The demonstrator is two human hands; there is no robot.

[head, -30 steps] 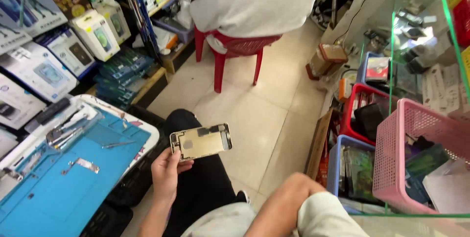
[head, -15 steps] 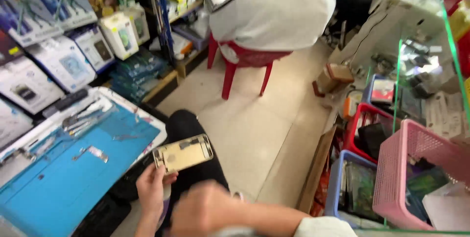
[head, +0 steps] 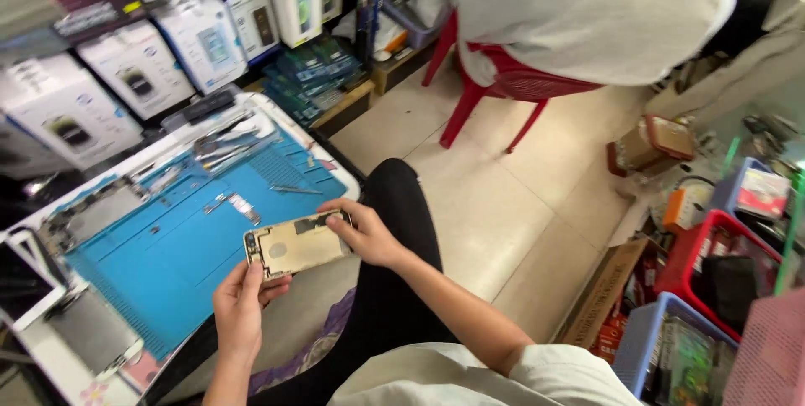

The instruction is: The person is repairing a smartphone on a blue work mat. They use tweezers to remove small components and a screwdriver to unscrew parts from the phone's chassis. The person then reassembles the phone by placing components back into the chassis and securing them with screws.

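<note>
An opened gold phone housing [head: 295,246], inner side up, is held flat between both my hands just off the edge of the blue work mat [head: 176,255]. My left hand [head: 241,305] grips its near left end from below. My right hand [head: 367,234] pinches its right end with thumb on top. Small metal parts and tweezers [head: 225,148] lie on the mat beyond the housing.
Boxed goods [head: 126,70] line shelves at the left. Another person in a white top sits on a red plastic chair [head: 503,91] ahead. Coloured baskets [head: 721,280] and a cardboard box [head: 608,293] stand at the right. A detached screen [head: 21,280] lies at the mat's left edge.
My right hand has come up and taken hold of the housing's right end; a second ago only my left hand held it. My view has swung left toward the mat.
</note>
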